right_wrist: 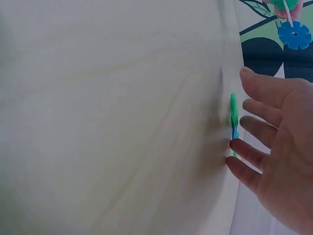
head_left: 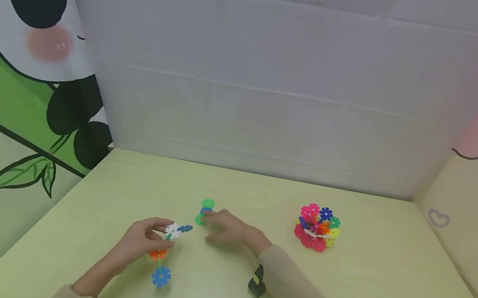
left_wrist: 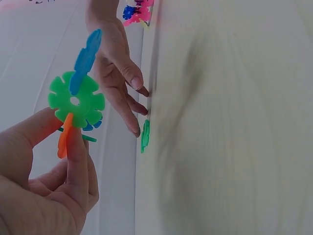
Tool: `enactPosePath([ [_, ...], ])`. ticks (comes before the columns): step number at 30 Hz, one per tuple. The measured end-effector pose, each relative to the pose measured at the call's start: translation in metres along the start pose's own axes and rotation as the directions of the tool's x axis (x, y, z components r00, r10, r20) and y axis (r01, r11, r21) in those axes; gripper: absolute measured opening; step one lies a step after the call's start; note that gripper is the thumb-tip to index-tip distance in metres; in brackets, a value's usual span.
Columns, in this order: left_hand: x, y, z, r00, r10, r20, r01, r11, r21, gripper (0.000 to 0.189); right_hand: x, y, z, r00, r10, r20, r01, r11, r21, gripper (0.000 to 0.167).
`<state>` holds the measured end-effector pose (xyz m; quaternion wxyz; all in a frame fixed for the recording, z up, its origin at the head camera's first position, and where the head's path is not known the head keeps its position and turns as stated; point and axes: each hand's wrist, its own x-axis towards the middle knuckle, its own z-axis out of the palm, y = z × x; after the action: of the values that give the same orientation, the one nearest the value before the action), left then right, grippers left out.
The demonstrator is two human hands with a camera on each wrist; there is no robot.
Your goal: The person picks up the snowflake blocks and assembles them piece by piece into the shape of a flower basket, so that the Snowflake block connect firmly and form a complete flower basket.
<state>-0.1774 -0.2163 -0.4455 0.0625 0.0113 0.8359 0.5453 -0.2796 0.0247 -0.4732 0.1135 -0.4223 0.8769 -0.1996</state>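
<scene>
My left hand (head_left: pixel 139 239) pinches a small chain of interlocking plastic snowflake discs between thumb and fingers. A white disc (head_left: pixel 172 232), an orange disc (head_left: pixel 157 254) and a blue disc (head_left: pixel 161 276) show in it in the head view. In the left wrist view a green disc (left_wrist: pixel 88 100) faces the camera, with an orange disc (left_wrist: pixel 64 137) slotted in edge-on below. Fingers spread and loosely bent, my right hand (head_left: pixel 229 229) reaches over the table to a short group of green and blue discs (head_left: pixel 208 204). Its fingertips overlap that group, and nothing is gripped in it.
A colourful cluster of joined snowflake discs (head_left: pixel 315 228) sits on the pale table (head_left: pixel 369 269), right of my right hand. A white wall (head_left: pixel 269 128) rises behind the table, with printed panels at both sides. A black device (head_left: pixel 257 285) is at my right wrist.
</scene>
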Motion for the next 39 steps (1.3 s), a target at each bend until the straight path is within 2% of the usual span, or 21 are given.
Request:
enactPosePath([
  [4,0.000,-0.001,0.001,1.000,-0.010,-0.007,0.010,1.000,-0.005,0.052,-0.002,-0.006,-0.001,0.998,0.052,0.043,-0.049,0.997,-0.054,0.054],
  [12,0.002,-0.002,0.005,1.000,-0.006,-0.017,0.006,1.000,-0.007,0.051,-0.021,-0.004,-0.006,0.999,0.009,0.032,-0.007,0.998,-0.061,0.047],
  [15,0.004,-0.002,0.008,1.000,-0.003,-0.016,0.003,1.000,-0.004,0.051,-0.026,0.002,-0.005,1.000,-0.017,-0.009,0.017,0.999,-0.027,0.040],
  [18,0.005,-0.002,0.010,1.000,-0.004,-0.021,0.004,1.000,0.000,0.051,-0.026,0.008,-0.003,0.995,-0.031,-0.090,0.036,0.997,0.061,0.029],
  [21,0.005,-0.001,0.012,1.000,-0.001,-0.018,0.000,1.000,-0.019,0.050,-0.024,0.010,-0.001,0.987,0.014,-0.158,0.015,0.983,0.183,0.023],
  [23,0.006,0.000,0.014,1.000,0.008,-0.011,-0.008,1.000,-0.028,0.049,-0.019,0.011,0.000,0.982,0.059,-0.178,-0.018,0.974,0.225,0.026],
  [28,0.008,0.001,0.019,1.000,0.012,-0.005,-0.012,0.999,-0.033,0.048,-0.006,0.013,0.005,0.971,0.193,-0.140,-0.162,0.965,0.205,0.035],
  [30,0.008,0.001,0.019,1.000,0.010,-0.001,-0.010,0.999,-0.039,0.048,-0.005,0.013,0.004,0.965,0.235,-0.113,-0.210,0.957,0.200,0.033],
  [33,0.008,0.001,0.020,1.000,0.017,0.005,-0.017,0.999,-0.048,0.048,-0.006,0.012,-0.001,0.960,0.264,-0.092,-0.240,0.946,0.219,0.027],
  [36,0.008,0.003,0.021,1.000,0.028,0.001,-0.028,0.998,-0.052,0.047,-0.012,0.010,-0.004,0.963,0.248,-0.103,-0.220,0.948,0.229,0.022],
  [39,0.007,0.005,0.023,0.999,0.036,-0.006,-0.037,0.998,-0.057,0.046,-0.022,0.006,-0.006,0.968,0.184,-0.173,-0.142,0.963,0.230,0.017],
])
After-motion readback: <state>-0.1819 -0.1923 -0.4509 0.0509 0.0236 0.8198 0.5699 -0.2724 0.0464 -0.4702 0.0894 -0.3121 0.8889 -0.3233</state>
